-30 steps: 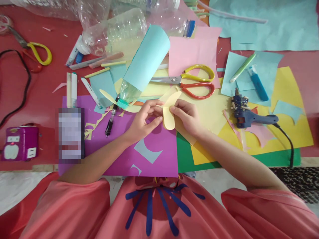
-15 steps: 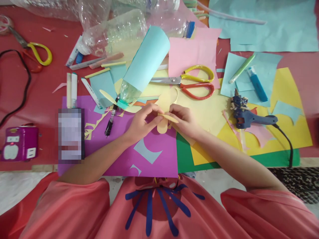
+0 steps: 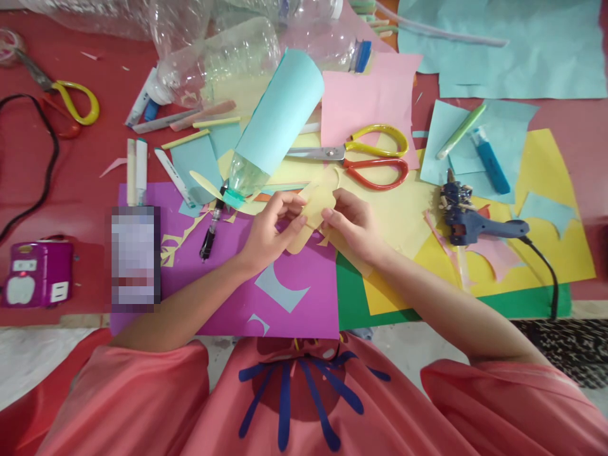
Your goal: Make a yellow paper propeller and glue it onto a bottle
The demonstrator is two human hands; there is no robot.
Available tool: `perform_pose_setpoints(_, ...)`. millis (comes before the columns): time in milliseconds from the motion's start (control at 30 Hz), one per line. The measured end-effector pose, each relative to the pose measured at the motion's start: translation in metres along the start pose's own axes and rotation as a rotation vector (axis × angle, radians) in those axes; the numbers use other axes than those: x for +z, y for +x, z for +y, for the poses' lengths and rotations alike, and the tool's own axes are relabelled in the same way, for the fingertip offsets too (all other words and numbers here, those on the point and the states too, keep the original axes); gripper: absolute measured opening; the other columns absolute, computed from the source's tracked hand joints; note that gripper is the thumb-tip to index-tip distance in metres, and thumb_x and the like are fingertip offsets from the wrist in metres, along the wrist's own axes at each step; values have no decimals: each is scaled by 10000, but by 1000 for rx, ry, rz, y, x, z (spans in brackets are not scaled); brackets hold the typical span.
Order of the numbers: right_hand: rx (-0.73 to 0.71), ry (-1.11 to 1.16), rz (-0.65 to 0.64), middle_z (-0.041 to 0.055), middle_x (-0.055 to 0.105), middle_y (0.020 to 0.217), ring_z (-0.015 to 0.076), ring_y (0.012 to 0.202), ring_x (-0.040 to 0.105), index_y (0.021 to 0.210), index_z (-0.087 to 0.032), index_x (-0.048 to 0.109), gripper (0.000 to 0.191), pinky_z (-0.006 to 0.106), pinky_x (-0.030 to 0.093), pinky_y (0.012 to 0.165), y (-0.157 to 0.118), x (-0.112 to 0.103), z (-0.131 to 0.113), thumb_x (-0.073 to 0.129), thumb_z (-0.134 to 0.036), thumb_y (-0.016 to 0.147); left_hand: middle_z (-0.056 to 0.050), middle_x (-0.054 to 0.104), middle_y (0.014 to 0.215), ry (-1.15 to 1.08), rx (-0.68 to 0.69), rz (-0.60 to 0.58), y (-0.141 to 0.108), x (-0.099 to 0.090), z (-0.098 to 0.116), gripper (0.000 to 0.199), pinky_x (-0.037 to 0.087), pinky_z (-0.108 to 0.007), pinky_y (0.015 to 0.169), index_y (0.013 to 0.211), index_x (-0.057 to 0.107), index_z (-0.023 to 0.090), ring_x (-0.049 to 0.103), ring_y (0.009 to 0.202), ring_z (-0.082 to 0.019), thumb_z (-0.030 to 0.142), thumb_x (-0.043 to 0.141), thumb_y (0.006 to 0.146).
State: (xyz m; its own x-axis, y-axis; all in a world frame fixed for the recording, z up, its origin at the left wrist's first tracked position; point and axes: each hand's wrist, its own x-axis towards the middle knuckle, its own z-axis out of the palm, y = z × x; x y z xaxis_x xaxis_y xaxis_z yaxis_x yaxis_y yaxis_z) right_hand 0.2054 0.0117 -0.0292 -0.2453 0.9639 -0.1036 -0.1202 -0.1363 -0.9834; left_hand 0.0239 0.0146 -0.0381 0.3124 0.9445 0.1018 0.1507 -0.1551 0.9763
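Between my two hands is a pale yellow paper cutout (image 3: 319,201) with rounded ends, tilted over the purple sheet (image 3: 228,297). My left hand (image 3: 273,228) pinches its left side between thumb and fingers. On its right edge, my right hand (image 3: 350,221) grips with thumb and fingertips. Just beyond lies a plastic bottle wrapped in light blue paper (image 3: 285,107), its green cap (image 3: 234,197) toward me. Yellow paper petal shapes (image 3: 205,185) stick out beside the cap. Large scissors (image 3: 375,158) with one yellow and one red handle rest past my right hand.
A blue glue gun (image 3: 479,225) with a cord lies at right on yellow paper (image 3: 560,253). To the left are a phone (image 3: 135,253), a black pen (image 3: 212,228), markers (image 3: 141,171) and a purple box (image 3: 40,275). Clear bottles (image 3: 223,57) fill the back.
The paper cutout has been turned in my fingers: its folded-up flap, seen edge-on before, now lies flatter and the piece slants. My right fingers have shifted slightly; the bottle stays in place.
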Motion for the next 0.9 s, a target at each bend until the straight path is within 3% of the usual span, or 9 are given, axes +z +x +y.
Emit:
perform_pose_setpoints(133,7,-13,1,-54,523,586,105,544,540,725,-219,524,456,264,478,515,1,-1,-4,735,-618,795,-5,710,859,-18,17,-55,-1,0,-2,372,531,-224,676,1139,498,217,710,802,-130,494,625,924)
perform_pose_setpoints(300,9,-22,24,-55,531,566,89,536,515,700,-211,524,443,246,435,512,1,-1,-3,741,-583,807,-10,730,852,-147,-152,-133,-1,0,7,416,493,-209,578,1211,487,211,694,710,-124,441,651,906)
perform_pose_setpoints(600,-21,-40,45,-62,498,537,80,500,466,651,-217,517,531,245,423,496,2,1,-5,722,-693,765,71,577,620,-139,-191,-113,1,-1,10,366,357,-191,469,1127,544,218,501,503,-73,441,690,876)
perform_pose_setpoints(900,-18,-40,41,-62,490,538,75,498,453,643,-215,507,509,235,406,486,2,0,-6,722,-655,783,88,548,571,-125,-186,-108,1,-2,11,332,347,-189,457,1083,542,214,489,478,-72,423,690,872)
